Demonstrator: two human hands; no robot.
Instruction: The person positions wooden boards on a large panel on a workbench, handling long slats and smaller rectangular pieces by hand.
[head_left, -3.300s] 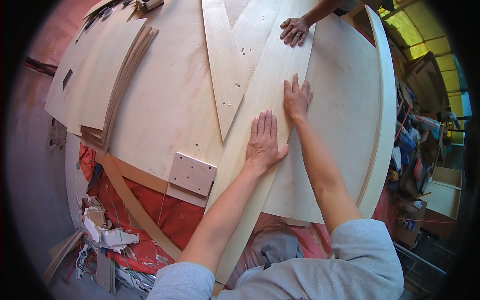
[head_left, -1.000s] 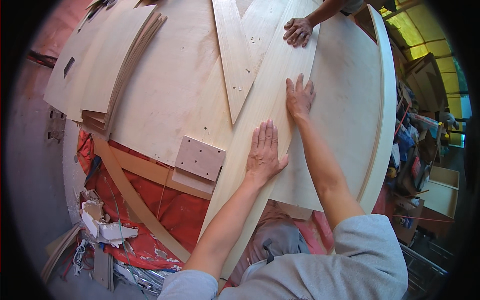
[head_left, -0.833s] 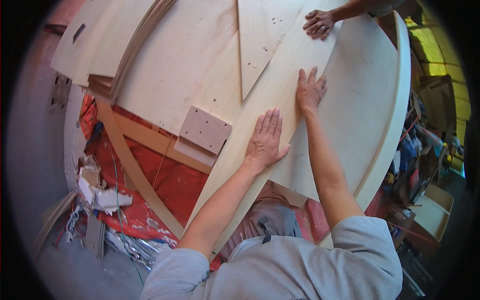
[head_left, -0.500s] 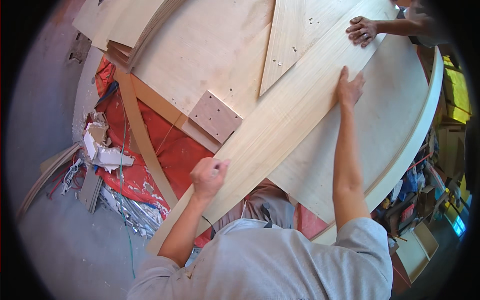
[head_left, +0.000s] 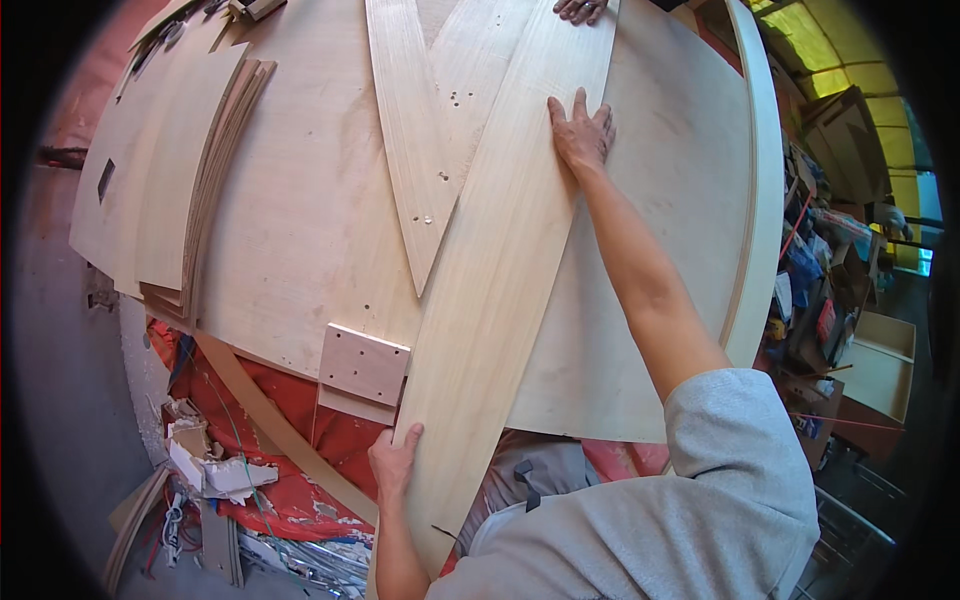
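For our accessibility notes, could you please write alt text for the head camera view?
A person's left hand grips the near edge of a long pale plywood strip while the right hand presses flat on it farther up. It lies across large plywood sheets; another person's hand rests on its far end.

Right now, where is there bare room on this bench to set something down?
Bare sheet lies between the stacked panels and the tapered piece, and between the long plank and the curved rim strip. Crowded: the scrap pile at lower left.
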